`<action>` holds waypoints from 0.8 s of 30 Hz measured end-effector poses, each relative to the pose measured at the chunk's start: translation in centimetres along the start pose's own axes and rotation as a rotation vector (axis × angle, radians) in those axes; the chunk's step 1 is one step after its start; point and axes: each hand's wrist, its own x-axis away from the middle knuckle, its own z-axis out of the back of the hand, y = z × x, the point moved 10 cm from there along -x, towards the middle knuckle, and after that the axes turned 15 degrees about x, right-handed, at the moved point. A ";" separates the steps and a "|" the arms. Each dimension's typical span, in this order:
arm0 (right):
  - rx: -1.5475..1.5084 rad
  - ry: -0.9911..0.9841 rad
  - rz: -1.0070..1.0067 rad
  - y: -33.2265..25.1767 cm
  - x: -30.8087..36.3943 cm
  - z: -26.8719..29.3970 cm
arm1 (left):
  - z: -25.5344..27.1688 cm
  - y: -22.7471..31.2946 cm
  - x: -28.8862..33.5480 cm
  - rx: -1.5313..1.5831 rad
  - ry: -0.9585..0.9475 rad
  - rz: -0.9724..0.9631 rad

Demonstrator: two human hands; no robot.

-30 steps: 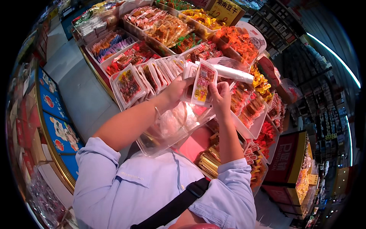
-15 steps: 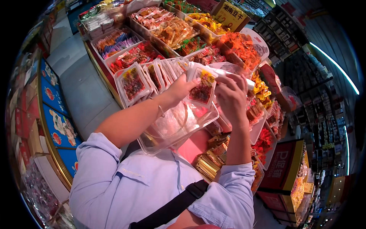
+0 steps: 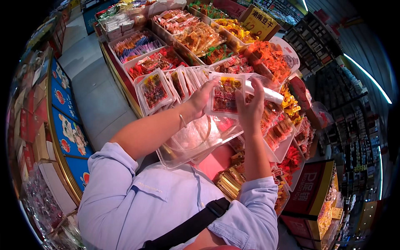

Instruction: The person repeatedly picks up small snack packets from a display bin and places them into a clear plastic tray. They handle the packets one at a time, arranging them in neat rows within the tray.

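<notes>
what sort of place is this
Most likely a supermarket or snack shop: heaps of small wrapped snacks sorted by colour, a yellow price sign standing behind them, and a red display stand at the lower right.

floor (image 3: 91,83): grey, seamed | shelves (image 3: 341,98): dark (crowded) | strip light (image 3: 368,78): white

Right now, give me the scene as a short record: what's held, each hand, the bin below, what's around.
Held: flat sealed package, white-edged, reddish-brown contents, yellow at its far edge
Left grip: left hand grasps its left side
Right grip: right hand at its right side, fingers spread; firm hold unclear
Below: clear plastic bin
In bin: similar packages lined up toward the far left
Beyond right hand: white roll
Farther back: orange-wrapped snacks, yellow sign
</notes>
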 end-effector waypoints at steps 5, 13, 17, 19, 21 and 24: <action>-1.164 -0.503 -0.663 2.4 4.4 -7.9 | -1.2 0.1 0.2 -0.027 -0.068 -0.021; -1.104 -0.531 -0.601 1.4 4.2 -7.1 | 0.7 1.7 0.0 -0.226 0.038 -0.182; -1.031 -0.468 -0.487 0.6 3.5 -6.0 | 2.0 3.1 0.2 -0.358 0.174 -0.378; -1.059 -0.492 -0.554 1.6 3.4 -6.0 | 0.5 2.6 0.1 -0.363 0.103 -0.271; -1.046 -0.500 -0.527 2.6 2.9 -5.8 | -0.6 3.6 0.1 -0.521 0.091 -0.261; -0.911 -0.456 -0.495 5.0 1.9 -5.9 | -2.3 7.1 0.5 -1.060 0.066 -0.321</action>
